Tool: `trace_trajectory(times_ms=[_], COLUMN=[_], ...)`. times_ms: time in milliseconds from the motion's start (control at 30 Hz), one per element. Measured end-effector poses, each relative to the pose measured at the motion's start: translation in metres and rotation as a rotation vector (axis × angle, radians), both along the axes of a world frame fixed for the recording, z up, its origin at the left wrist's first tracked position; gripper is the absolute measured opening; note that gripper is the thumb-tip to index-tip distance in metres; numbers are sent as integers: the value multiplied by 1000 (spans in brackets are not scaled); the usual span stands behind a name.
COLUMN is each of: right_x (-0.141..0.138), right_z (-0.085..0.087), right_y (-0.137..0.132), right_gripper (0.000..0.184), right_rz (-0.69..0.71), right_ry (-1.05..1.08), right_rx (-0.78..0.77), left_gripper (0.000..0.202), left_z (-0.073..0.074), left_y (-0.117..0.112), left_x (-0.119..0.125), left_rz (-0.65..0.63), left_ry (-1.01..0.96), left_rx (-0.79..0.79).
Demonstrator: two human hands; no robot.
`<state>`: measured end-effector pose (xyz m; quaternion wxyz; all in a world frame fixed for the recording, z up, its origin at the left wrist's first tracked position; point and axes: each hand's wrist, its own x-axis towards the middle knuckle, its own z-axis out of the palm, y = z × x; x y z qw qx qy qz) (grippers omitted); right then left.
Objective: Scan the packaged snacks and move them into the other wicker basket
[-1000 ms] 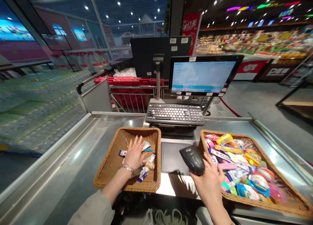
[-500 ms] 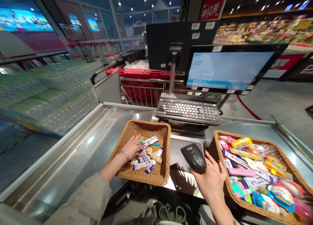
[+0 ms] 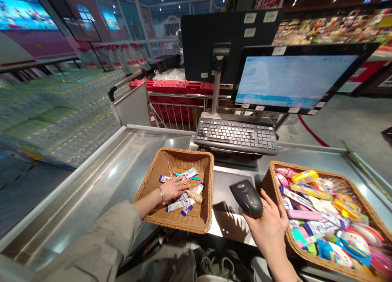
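My left hand lies inside the left wicker basket, fingers stretched out flat over several small snack packets; a bracelet sits on its wrist. My right hand is wrapped round a black handheld barcode scanner, held just left of the right wicker basket, which is heaped with several colourful candy and snack packets. The scanner hangs above the dark flat scan plate between the two baskets.
Behind the baskets stand a grey keyboard, a lit till screen and the black back of another monitor. The steel counter stretches left. Stacked red shopping baskets sit behind a metal rail. Cables hang below the counter's front edge.
My left hand has slid across the left basket's packets and now points rightward. The scanner has stayed in my right hand, and the view has shifted and tilted down.
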<state>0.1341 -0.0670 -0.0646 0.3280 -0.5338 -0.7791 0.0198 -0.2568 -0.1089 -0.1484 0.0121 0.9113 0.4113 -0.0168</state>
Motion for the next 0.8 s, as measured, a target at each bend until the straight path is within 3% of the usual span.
trace_trajectory(times_ms=[167, 533, 667, 800], right_x=[0, -1, 0, -1], right_z=[-2, -8, -6, -4], right_y=[1, 2, 2, 1], right_gripper=[33, 28, 27, 26], right_rz=[5, 37, 36, 32], right_ry=[8, 12, 18, 28], right_rx=[18, 21, 18, 17], left_gripper=[19, 21, 14, 22], left_z=[-14, -6, 11, 45], left_y=[0, -4, -7, -13], left_x=[-4, -12, -13, -10], left_rz=[5, 134, 188, 360], left_ry=[52, 93, 95, -17], left_rx=[68, -26, -65, -198])
